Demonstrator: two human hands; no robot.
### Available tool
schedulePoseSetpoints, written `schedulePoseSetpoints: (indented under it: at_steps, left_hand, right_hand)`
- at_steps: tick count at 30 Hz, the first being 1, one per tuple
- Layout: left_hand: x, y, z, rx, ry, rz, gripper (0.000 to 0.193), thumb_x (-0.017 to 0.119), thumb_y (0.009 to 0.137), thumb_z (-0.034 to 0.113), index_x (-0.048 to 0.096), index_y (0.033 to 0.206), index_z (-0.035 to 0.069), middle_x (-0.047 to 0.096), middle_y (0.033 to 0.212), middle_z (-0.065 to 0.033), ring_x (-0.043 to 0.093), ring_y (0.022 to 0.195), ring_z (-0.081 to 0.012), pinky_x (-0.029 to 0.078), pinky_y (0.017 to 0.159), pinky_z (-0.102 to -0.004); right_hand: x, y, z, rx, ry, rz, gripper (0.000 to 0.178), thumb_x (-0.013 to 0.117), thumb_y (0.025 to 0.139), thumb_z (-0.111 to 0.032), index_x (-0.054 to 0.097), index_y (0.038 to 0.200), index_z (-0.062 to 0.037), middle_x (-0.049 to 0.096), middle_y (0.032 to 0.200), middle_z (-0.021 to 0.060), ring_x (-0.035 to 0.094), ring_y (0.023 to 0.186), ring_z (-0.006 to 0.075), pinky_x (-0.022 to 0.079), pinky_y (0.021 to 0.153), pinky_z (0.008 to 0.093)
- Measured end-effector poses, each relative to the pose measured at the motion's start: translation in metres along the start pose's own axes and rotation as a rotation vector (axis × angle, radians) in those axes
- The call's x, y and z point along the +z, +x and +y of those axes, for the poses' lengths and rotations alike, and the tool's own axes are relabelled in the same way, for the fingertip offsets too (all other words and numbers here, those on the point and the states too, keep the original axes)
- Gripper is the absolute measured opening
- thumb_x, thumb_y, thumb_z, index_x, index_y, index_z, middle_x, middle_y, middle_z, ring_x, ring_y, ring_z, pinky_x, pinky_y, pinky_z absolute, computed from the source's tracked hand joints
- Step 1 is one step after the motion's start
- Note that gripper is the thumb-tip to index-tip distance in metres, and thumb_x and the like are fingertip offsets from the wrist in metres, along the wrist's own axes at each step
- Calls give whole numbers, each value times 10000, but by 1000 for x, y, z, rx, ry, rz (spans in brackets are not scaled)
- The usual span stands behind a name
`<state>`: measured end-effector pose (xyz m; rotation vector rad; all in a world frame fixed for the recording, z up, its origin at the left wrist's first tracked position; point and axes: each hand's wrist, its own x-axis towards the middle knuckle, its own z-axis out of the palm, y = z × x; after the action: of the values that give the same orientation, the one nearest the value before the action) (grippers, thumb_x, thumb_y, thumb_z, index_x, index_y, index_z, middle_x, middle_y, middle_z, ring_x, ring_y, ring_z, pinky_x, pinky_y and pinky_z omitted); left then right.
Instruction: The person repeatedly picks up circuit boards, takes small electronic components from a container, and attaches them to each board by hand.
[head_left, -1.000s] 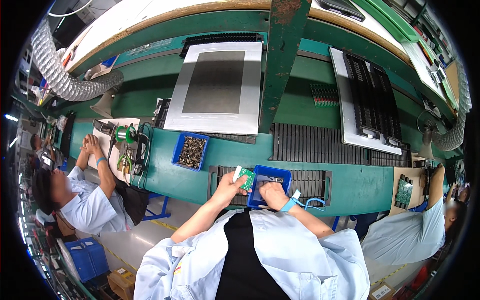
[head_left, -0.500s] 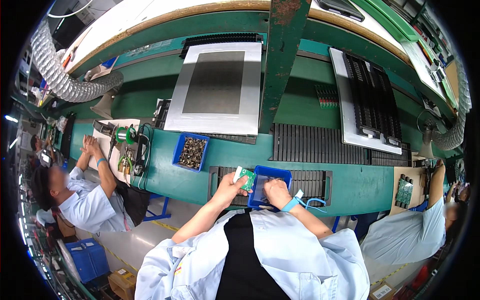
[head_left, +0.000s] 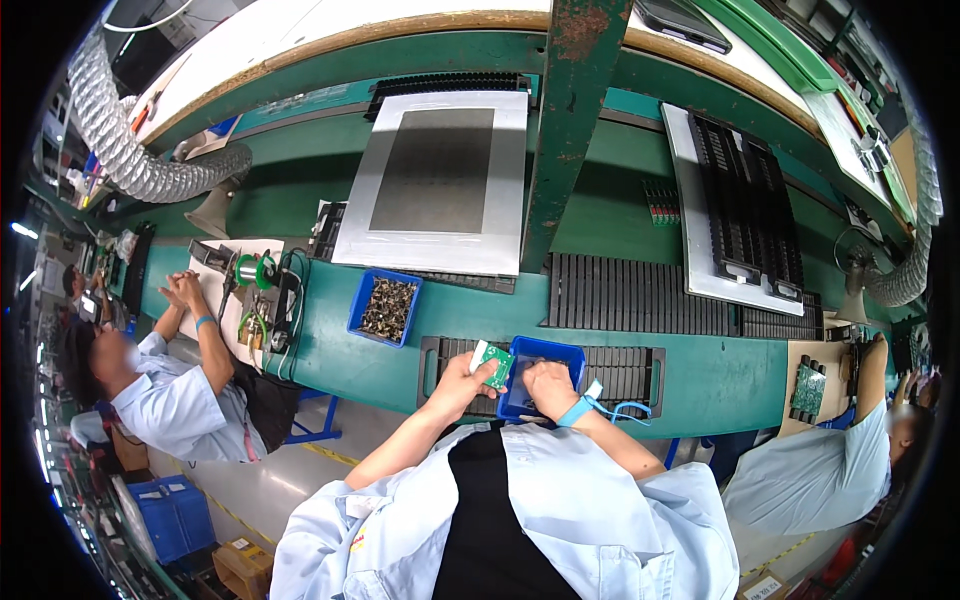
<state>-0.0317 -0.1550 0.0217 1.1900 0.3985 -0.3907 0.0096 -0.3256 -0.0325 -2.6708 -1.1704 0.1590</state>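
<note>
A small green circuit board with a white edge is pinched in my left hand, just left of a blue bin. My right hand is inside that blue bin, its fingers curled downward. Whatever its fingertips hold, if anything, is hidden by the hand. A blue wrist strap with a coiled cord circles my right wrist. Under the bin lies a black slotted rack, showing on both sides of it.
A second blue bin full of small metal parts stands to the left. Behind are a white panel with a grey centre, black slotted racks and a green post. Co-workers sit at left and right.
The left hand and the circuit board have shifted slightly, and the board is tilted a little differently. My right hand stays in the bin, moved only slightly.
</note>
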Motion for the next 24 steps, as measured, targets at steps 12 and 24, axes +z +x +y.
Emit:
schedulePoseSetpoints:
  at_steps: [12,24]
  left_hand:
    - [1,-1,-1,0,16,-7,171,491,865,113,496,916,-51,582,759,-109,578,616,-149,457,529,-201]
    - [8,-2,6,14,-36,-53,169,484,866,117,483,929,-40,569,758,-106,575,635,-149,457,553,-202]
  right_hand:
    - [3,-3,8,36,23,141,64,512,696,-44,535,695,16,540,595,138,526,471,261,424,453,343]
    - [-50,-5,8,281,1724,34,123,567,788,-2,581,895,56,579,695,85,537,598,125,436,554,197]
